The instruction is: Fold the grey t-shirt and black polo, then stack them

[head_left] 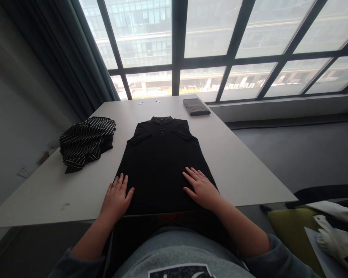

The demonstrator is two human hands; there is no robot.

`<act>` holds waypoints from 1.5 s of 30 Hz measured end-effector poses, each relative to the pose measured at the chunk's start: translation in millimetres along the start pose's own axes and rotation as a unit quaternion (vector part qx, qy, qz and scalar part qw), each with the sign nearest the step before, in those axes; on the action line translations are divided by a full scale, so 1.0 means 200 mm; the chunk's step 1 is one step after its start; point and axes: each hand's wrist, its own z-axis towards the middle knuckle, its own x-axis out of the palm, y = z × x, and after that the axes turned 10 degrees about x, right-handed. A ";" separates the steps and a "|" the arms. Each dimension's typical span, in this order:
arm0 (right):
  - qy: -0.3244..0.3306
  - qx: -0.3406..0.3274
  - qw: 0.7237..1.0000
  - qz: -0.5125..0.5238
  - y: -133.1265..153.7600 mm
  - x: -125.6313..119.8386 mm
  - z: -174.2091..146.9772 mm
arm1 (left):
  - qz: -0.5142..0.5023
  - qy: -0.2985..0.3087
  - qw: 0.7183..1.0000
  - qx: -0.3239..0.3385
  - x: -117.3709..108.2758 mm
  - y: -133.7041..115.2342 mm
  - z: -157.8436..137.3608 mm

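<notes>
A black polo shirt (162, 162) lies spread front side up on the white table (243, 177), its collar toward the window and its short sleeves folded in over the chest. Its hem reaches the near table edge. My left hand (116, 197) rests flat on the shirt's lower left side, fingers slightly apart. On the lower right part of the shirt lies my right hand (201, 188), palm down with the fingers stretched out. Neither hand grips the cloth.
A crumpled black-and-white striped garment (87, 141) lies at the table's left. Near the far edge sits a folded grey cloth (196, 107). A green cushioned seat (292, 231) with white items on it stands at lower right. Beyond the table are a window and a dark curtain (72, 54).
</notes>
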 end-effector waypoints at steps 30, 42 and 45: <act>0.034 0.040 0.998 -0.039 0.05 -0.04 -0.01 | 0.003 -0.019 1.000 0.007 -0.01 -0.02 -0.01; 0.055 0.046 0.996 -0.044 0.05 -0.05 0.00 | 0.016 0.013 1.000 0.003 -0.03 -0.04 -0.01; 0.065 0.045 0.996 -0.032 0.04 -0.05 -0.02 | 0.019 0.051 0.999 0.007 -0.07 -0.04 -0.03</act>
